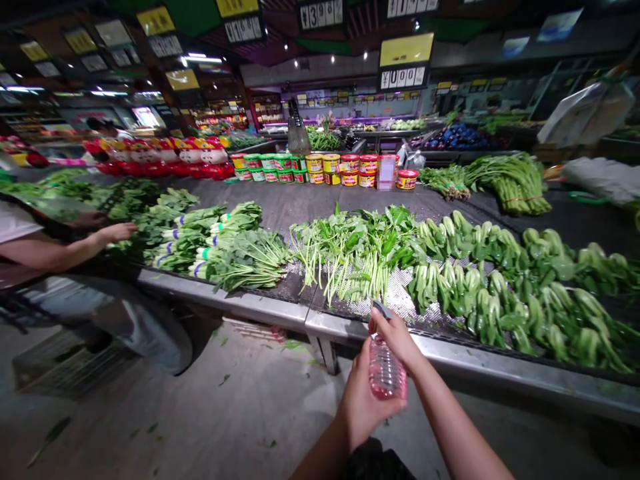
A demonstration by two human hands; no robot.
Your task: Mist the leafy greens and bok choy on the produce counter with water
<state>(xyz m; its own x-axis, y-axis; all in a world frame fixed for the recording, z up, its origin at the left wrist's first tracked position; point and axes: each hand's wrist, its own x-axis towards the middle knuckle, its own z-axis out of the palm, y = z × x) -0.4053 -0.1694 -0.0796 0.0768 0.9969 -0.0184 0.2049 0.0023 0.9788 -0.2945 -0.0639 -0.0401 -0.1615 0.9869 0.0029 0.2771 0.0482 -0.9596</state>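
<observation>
My left hand [361, 400] wraps round the body of a clear pinkish plastic bottle [386, 371], held upright just in front of the metal edge of a produce stand [280, 308]. At the bottle's top my right hand [395, 333] is closed, fingers on its grey cap or nozzle [382, 309]. Directly beyond the bottle lie bundles of long-stemmed leafy greens [353, 253]. To their right sit rows of bok choy [505, 280].
Another person at the left reaches a hand [117, 232] into tied spinach-like bunches [220, 247]. Round tubs [325, 170] and red packages [165, 157] line the stand's far side. Scattered leaves lie on the concrete floor [225, 407]. More vegetable displays stand behind.
</observation>
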